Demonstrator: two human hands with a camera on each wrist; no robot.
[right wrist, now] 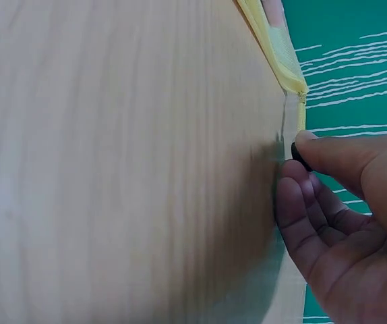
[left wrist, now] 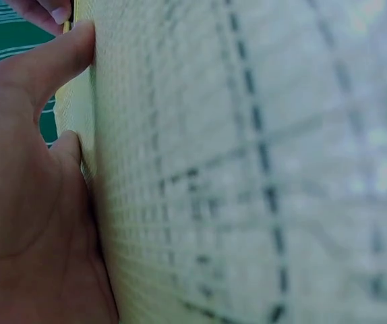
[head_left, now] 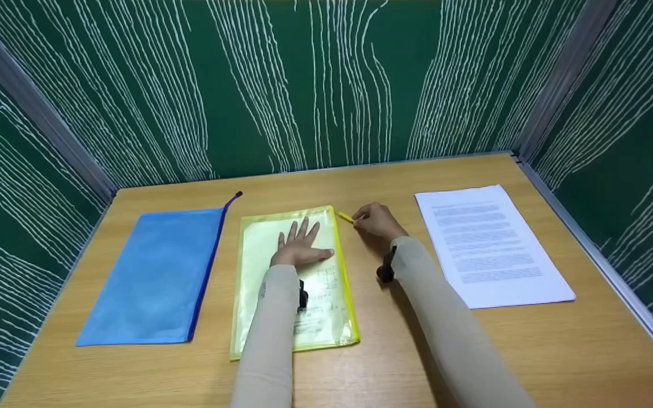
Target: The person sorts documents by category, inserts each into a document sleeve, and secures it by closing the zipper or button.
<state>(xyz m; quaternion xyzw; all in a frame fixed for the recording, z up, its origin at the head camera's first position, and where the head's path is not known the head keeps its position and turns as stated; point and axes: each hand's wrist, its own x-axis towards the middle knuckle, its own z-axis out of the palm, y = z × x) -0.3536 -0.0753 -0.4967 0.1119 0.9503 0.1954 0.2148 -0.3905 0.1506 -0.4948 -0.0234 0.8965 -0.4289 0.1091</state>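
A yellow mesh zip folder (head_left: 318, 317) with printed paper showing inside lies flat in the middle of the table. My left hand (head_left: 299, 247) rests on its upper half, fingers spread and thumb reaching toward the zipper edge (head_left: 344, 277). Past the folder's top right corner, my right hand (head_left: 380, 221) pinches the end of the yellow zipper tail (head_left: 345, 217). In the right wrist view, a small black end piece (right wrist: 300, 156) shows between thumb and fingertips. The left wrist view has the mesh surface (left wrist: 214, 169) close up beside the left palm (left wrist: 32, 175).
To the left lies a blue zip folder (head_left: 151, 277), its purple tail (head_left: 232, 200) sticking out at the top right. A stack of printed white sheets (head_left: 491, 243) lies on the right of the wooden table (head_left: 134, 377). Green walls (head_left: 355, 85) with white lines enclose the back and sides.
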